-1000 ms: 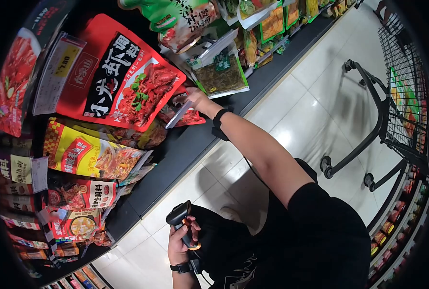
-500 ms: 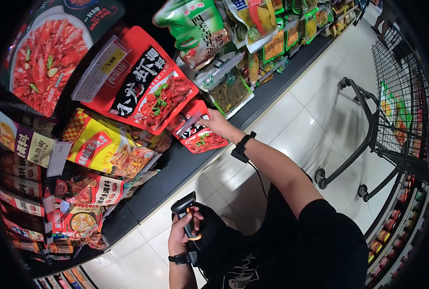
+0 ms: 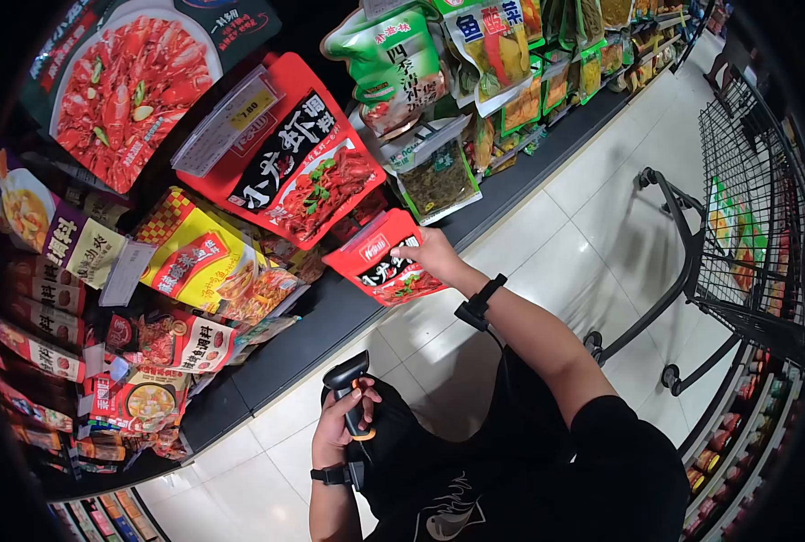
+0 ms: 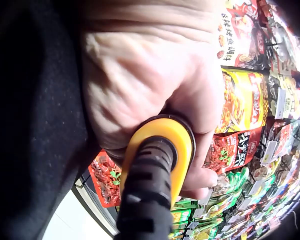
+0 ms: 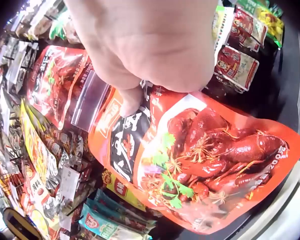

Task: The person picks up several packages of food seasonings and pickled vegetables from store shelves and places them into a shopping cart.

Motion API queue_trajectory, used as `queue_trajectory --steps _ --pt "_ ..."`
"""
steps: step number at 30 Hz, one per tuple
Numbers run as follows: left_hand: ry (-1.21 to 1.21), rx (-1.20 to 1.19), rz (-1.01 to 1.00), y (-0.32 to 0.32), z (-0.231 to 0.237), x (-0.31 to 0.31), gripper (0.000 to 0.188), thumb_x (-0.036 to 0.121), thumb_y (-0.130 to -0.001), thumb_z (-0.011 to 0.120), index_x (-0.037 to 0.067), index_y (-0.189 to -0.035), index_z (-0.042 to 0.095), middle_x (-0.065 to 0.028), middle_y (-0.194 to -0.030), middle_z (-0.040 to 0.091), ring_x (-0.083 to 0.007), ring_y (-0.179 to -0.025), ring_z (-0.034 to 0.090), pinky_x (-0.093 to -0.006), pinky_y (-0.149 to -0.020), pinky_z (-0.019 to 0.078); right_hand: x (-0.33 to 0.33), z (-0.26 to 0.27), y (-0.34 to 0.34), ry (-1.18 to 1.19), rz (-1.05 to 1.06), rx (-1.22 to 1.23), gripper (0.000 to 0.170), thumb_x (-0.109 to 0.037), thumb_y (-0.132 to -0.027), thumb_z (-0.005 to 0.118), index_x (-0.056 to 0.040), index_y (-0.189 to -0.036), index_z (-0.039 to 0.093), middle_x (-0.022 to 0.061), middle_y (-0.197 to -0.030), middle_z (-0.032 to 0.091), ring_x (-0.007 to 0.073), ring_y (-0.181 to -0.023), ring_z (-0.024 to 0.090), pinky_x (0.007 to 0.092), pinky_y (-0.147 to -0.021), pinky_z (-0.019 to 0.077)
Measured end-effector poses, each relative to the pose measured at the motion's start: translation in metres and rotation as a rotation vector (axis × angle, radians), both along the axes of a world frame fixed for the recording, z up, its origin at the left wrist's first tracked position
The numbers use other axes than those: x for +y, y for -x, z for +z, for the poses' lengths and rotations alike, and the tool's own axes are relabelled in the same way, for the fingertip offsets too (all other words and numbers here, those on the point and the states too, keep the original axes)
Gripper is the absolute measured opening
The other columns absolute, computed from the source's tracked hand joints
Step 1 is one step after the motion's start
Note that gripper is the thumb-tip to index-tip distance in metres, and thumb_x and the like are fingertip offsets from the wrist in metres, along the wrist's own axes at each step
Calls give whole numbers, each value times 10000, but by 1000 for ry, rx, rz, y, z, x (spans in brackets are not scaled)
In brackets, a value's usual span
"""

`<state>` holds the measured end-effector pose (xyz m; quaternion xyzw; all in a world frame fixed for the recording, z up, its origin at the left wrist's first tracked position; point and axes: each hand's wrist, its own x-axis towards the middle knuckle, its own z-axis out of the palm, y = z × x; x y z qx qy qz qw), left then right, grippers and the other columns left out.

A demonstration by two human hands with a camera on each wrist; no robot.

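Observation:
My right hand (image 3: 443, 257) pinches a red seasoning packet (image 3: 386, 282) with crayfish printed on it, the thumb lying across its front. The packet is out in front of the shelf edge. In the right wrist view the crayfish picture on the packet (image 5: 210, 155) faces the camera, and the fingers behind it are hidden. My left hand (image 3: 335, 423) grips the handle of a black barcode scanner (image 3: 348, 370) near my body. From the left wrist, the scanner's yellow ring (image 4: 182, 165) and its black cable (image 4: 145, 200) show below the palm.
A larger red crayfish packet (image 3: 308, 172) hangs behind a price tag (image 3: 226, 126). Beside it hang a yellow packet (image 3: 213, 262) and a bag of dark dried food (image 3: 443, 185). The dark shelf ledge (image 3: 303, 334) runs diagonally. A shopping cart (image 3: 737, 226) stands on the tiled floor.
My right hand has drawn the small red packet off the rack and away from the shelf, over the ledge toward me. The left hand still holds the scanner in about the same place.

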<state>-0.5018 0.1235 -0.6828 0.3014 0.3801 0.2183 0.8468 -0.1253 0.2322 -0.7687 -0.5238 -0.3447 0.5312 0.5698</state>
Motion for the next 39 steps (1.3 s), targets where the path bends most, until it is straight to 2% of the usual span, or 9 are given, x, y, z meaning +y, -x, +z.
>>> queue_trajectory --steps 8,11,14,17,20,22,24,36,39 --pt "-24 123 41 7 -20 5 364 230 -1071 696 -28 -1326 673 -167 -1018 799 -160 -634 657 -261 -501 464 -72 -40 15 -57 61 -92 252 -190 -960 889 1 -1113 826 25 -943 833 69 -866 725 318 -780 610" --pt "-42 118 108 5 -26 7 348 240 -1079 685 -19 -1312 669 -166 -971 772 -157 -576 606 -265 -475 437 -106 -6 1 -10 2 -550 403 -340 -914 891 20 -1068 790 228 -836 751 283 -731 759 408 -747 597" --pt "-11 19 45 3 -27 14 301 237 -1087 671 -2 -1270 673 -141 -965 759 -141 -588 594 -259 -479 431 -150 93 -20 35 -77 -520 339 -245 -947 845 -12 -1186 788 204 -945 787 293 -842 807 410 -743 618" --pt "29 191 -99 -9 5 19 370 445 -1114 695 105 -1261 698 49 -886 681 -70 -624 584 -274 -455 566 -183 140 -41 -354 -310 -641 249 -138 -995 774 -52 -1227 748 170 -935 785 352 -831 785 413 -744 619" --pt "82 307 -82 -31 45 10 366 478 -1110 694 117 -1163 729 41 -742 618 -47 -613 551 -243 -389 477 -212 211 -68 -494 -465 -989 304 -69 -931 803 -90 -1229 746 125 -994 789 344 -860 780 412 -743 625" --pt "144 365 -102 -41 78 4 364 445 -1089 745 88 -1160 758 9 -788 688 -88 -689 633 -273 -530 551 -231 257 -77 -435 -541 -1126 353 -53 -866 831 -82 -1207 748 107 -969 784 326 -839 776 399 -719 623" --pt "170 165 -96 -1 12 9 296 243 -1086 681 9 -1268 672 -115 -978 754 -126 -600 587 -253 -478 424 -247 301 -84 -354 -574 -1175 367 -56 -844 839 -81 -1199 750 104 -957 782 320 -826 774 393 -711 625" --pt "131 532 -481 8 297 -56 338 214 -1067 709 9 -1334 678 -159 -1112 789 -165 -698 694 -310 -547 544 -371 530 -33 144 -750 -740 327 21 -995 660 8 -1315 723 198 -1119 809 356 -987 813 401 -864 651" --pt "121 645 -605 3 362 -63 346 210 -1052 725 15 -1335 686 -152 -1129 800 -165 -734 721 -325 -522 565 -388 563 -28 174 -904 -483 241 -86 -1094 660 19 -1300 731 134 -1110 834 176 -930 794 333 -858 621"
